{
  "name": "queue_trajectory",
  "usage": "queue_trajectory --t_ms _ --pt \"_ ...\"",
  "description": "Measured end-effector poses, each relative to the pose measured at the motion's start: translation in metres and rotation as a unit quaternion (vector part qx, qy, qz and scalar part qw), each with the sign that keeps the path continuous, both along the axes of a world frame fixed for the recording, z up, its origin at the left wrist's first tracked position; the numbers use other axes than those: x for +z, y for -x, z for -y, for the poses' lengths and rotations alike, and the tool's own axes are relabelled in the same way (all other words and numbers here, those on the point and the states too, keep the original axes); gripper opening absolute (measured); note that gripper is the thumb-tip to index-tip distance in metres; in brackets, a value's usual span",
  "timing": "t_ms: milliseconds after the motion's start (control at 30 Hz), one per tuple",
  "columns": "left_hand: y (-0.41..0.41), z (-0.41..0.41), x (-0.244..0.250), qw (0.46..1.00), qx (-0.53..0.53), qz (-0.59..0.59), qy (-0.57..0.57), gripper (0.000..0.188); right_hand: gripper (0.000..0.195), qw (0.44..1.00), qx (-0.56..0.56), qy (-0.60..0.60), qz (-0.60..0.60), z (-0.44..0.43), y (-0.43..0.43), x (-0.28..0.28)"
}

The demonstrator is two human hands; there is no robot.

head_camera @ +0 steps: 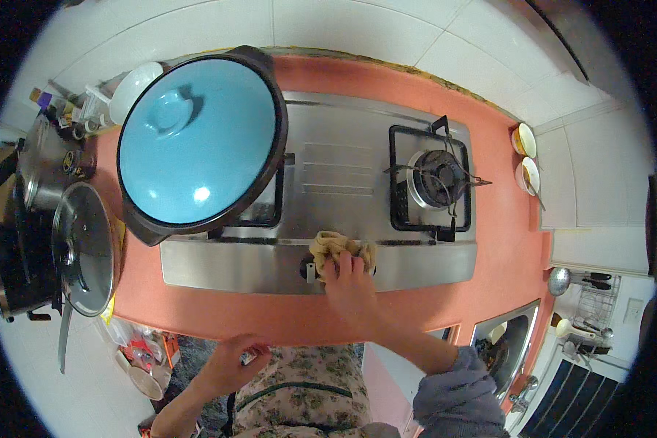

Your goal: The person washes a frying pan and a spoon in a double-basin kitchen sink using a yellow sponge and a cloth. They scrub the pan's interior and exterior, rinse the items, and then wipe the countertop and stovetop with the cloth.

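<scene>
A crumpled tan cloth [331,246] is pressed by my right hand [350,284] against the front panel of a stainless-steel gas stove [339,126]. Just left of the cloth, one control knob [309,270] shows; a dark edge at its right is mostly covered. My left hand [235,358] hangs by the counter's front edge, fingers loosely curled, with a gap beside the thumb and nothing visible in it. Over the left burner stands a large dark pot with a blue lid [197,142]. The right burner [441,178] is bare, with a wire pot support around it.
Glass-lidded pan [85,252], steel pot [49,164] and jars crowd the left side. Two small bowls [527,175] stand at the right wall. A sink [506,345] is at the lower right, below hanging utensils [597,282]. The counter [241,312] is orange-pink.
</scene>
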State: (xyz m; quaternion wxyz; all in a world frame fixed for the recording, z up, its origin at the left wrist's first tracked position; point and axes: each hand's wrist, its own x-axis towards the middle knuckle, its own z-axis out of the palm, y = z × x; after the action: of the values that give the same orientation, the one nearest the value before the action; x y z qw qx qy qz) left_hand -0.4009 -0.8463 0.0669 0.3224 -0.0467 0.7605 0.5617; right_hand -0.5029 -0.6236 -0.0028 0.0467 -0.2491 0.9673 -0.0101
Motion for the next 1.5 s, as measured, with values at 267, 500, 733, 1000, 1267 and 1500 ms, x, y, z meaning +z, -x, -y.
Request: queue_trajectory --t_ms 267,500,733,1000,1267,1500 --pt "0.003 0.021 -0.006 0.999 0.045 -0.017 0.007 0.015 0.038 1.000 0.001 0.011 -0.005 -0.019 -0.062 -0.022" --pt "0.031 0.037 -0.006 0.999 -0.012 -0.039 0.023 0.017 0.028 0.849 -0.314 0.312 0.287 -0.095 -0.055 0.031" --pt "0.041 0.032 0.002 0.996 -0.058 -0.065 0.018 0.016 0.044 0.927 -0.318 0.186 0.075 -0.026 0.001 0.019" --pt "0.027 0.041 0.003 0.994 -0.086 -0.056 0.020 0.015 0.046 0.889 -0.394 0.227 -0.056 -0.004 -0.015 -0.007" --pt "0.007 0.068 0.001 0.997 -0.017 -0.077 0.007 0.015 0.045 0.834 -0.426 0.351 0.021 -0.039 -0.060 0.006" --pt "-0.003 0.074 -0.004 0.994 -0.012 -0.106 -0.022 0.014 0.035 0.965 -0.069 0.252 0.018 0.013 0.031 0.037"
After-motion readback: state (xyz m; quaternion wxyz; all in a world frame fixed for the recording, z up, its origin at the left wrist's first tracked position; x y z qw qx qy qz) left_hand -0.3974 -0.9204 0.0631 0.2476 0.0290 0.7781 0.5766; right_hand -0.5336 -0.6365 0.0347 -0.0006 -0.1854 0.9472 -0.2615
